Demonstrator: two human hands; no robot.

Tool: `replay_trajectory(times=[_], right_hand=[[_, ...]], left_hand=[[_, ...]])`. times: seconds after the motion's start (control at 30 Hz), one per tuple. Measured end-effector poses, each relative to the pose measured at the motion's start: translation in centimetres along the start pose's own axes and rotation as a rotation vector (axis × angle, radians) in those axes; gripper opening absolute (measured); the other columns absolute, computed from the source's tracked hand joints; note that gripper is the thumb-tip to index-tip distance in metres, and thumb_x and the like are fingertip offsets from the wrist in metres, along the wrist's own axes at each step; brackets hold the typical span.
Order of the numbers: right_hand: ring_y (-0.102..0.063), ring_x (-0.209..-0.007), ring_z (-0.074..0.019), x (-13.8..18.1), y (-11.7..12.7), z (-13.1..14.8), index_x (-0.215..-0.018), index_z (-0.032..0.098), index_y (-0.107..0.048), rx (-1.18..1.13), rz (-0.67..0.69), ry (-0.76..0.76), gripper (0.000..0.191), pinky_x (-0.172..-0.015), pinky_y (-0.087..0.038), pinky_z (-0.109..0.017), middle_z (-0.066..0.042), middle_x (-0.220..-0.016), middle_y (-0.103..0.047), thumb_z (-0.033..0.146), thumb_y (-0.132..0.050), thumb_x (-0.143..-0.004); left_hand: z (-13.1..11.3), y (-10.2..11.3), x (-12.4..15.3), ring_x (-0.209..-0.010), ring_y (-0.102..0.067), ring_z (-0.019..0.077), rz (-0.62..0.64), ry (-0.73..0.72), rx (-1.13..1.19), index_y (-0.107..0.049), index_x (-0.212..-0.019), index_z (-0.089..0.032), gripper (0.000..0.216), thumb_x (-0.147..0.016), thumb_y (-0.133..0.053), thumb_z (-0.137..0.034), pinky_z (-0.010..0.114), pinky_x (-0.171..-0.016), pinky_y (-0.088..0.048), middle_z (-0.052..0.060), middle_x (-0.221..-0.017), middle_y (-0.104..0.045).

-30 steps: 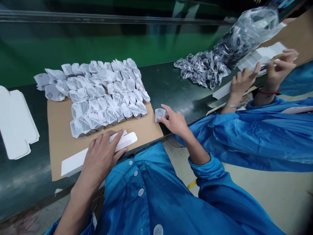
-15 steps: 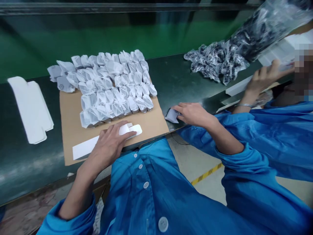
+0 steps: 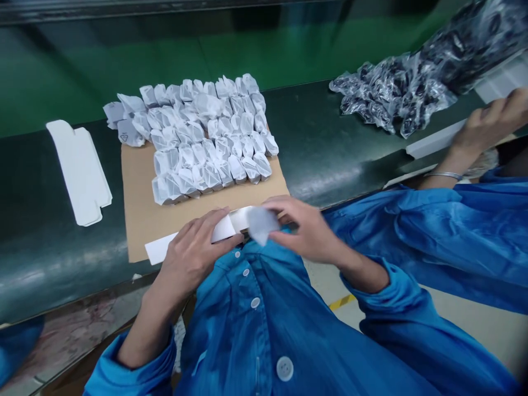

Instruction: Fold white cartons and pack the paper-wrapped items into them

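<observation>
right hand (image 3: 313, 234) is gripping a pouch (image 3: 260, 224) at the box (image 3: 198, 237) end (long axis left-right); left hand (image 3: 193, 256) is clamping the box.

No legible text; only a faint triangle mark on one wrapped packet (image 3: 126, 132).

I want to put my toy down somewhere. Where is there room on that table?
Bare dark belt lies between the white packets and the black bagged pile, and also between the flat white box and the cardboard sheet. It is crowded where the left hand and right hand meet.
</observation>
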State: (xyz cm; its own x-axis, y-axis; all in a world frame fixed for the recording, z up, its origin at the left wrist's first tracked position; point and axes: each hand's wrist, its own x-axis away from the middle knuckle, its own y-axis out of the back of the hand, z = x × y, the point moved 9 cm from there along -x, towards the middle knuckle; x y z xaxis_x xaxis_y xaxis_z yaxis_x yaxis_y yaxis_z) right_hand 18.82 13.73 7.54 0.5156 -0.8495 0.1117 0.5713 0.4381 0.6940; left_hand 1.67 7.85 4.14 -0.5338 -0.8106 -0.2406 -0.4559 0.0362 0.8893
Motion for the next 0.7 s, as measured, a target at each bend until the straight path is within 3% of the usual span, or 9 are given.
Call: replay_trajectory(times=[0.1,0.2,0.27,0.33,0.4,0.53,0.7], right_hand=[[-0.055,-0.121,-0.0245,-0.2,-3.6,2.5,-0.132,0.021,-0.054,0.149,0.118,0.143,0.038,-0.100,-0.052,-0.042,-0.011,-0.127,-0.060,0.024,-0.052,-0.094],[-0.055,-0.121,-0.0275,-0.5,-5.8,2.4,-0.136,0.024,-0.052,0.341,0.262,0.158,0.041,-0.103,-0.050,-0.047,-0.010,-0.129,-0.059,0.021,-0.043,-0.096],[-0.053,-0.124,-0.0281,-0.7,-6.4,2.9,-0.140,0.023,-0.048,0.368,0.281,0.166,0.045,-0.108,-0.047,-0.047,-0.010,-0.133,-0.057,0.018,-0.037,-0.097],[-0.046,-0.134,-0.0270,-0.7,-6.2,3.9,-0.145,0.021,-0.042,0.272,0.207,0.164,0.050,-0.116,-0.040,-0.046,-0.011,-0.141,-0.051,0.015,-0.033,-0.096],[-0.044,-0.137,-0.0237,-0.6,-5.7,4.2,-0.147,0.024,-0.037,0.041,0.090,0.092,0.054,-0.117,-0.042,-0.042,-0.009,-0.146,-0.046,0.014,-0.037,-0.094],[-0.062,-0.118,-0.0206,0.3,-6.0,1.9,-0.140,0.042,-0.041,-0.406,-0.101,-0.202,0.052,-0.103,-0.056,-0.038,0.000,-0.131,-0.059,0.022,-0.047,-0.092],[-0.066,-0.114,-0.0254,-0.3,-8.4,0.9,-0.136,0.037,-0.050,-0.597,-0.054,-0.304,0.045,-0.103,-0.054,-0.043,-0.002,-0.120,-0.070,0.029,-0.053,-0.091]], left_hand=[[-1.0,0.2,0.5,-0.131,-0.053,0.0287,0.000,-0.056,-0.003,-0.065,-0.121,-0.036,0.039,-0.093,-0.049,-0.013,0.041,-0.097,-0.049,0.011,-0.147,-0.050],[-1.6,-0.2,0.9,-0.130,-0.054,0.0297,0.041,-0.090,-0.009,-0.063,-0.123,-0.036,0.039,-0.094,-0.050,-0.014,0.042,-0.095,-0.050,0.012,-0.146,-0.050],[-1.8,0.0,1.0,-0.128,-0.056,0.0295,0.024,-0.099,-0.049,-0.062,-0.124,-0.036,0.039,-0.094,-0.050,-0.014,0.042,-0.094,-0.051,0.013,-0.143,-0.053],[-1.9,0.6,1.0,-0.127,-0.057,0.0295,-0.029,-0.096,-0.087,-0.062,-0.125,-0.035,0.039,-0.094,-0.051,-0.014,0.041,-0.094,-0.051,0.013,-0.142,-0.055],[-1.8,1.1,1.0,-0.129,-0.055,0.0298,-0.080,-0.088,-0.092,-0.061,-0.127,-0.036,0.040,-0.094,-0.052,-0.015,0.041,-0.096,-0.050,0.011,-0.144,-0.054],[-1.6,0.9,0.9,-0.131,-0.054,0.0304,-0.096,-0.038,-0.100,-0.060,-0.128,-0.034,0.039,-0.093,-0.055,-0.016,0.042,-0.099,-0.049,0.011,-0.145,-0.053],[-3.7,0.1,-0.3,-0.122,-0.061,0.0309,-0.131,-0.052,-0.173,-0.064,-0.118,-0.024,0.027,-0.092,-0.056,-0.020,0.045,-0.093,-0.051,0.015,-0.136,-0.060]])
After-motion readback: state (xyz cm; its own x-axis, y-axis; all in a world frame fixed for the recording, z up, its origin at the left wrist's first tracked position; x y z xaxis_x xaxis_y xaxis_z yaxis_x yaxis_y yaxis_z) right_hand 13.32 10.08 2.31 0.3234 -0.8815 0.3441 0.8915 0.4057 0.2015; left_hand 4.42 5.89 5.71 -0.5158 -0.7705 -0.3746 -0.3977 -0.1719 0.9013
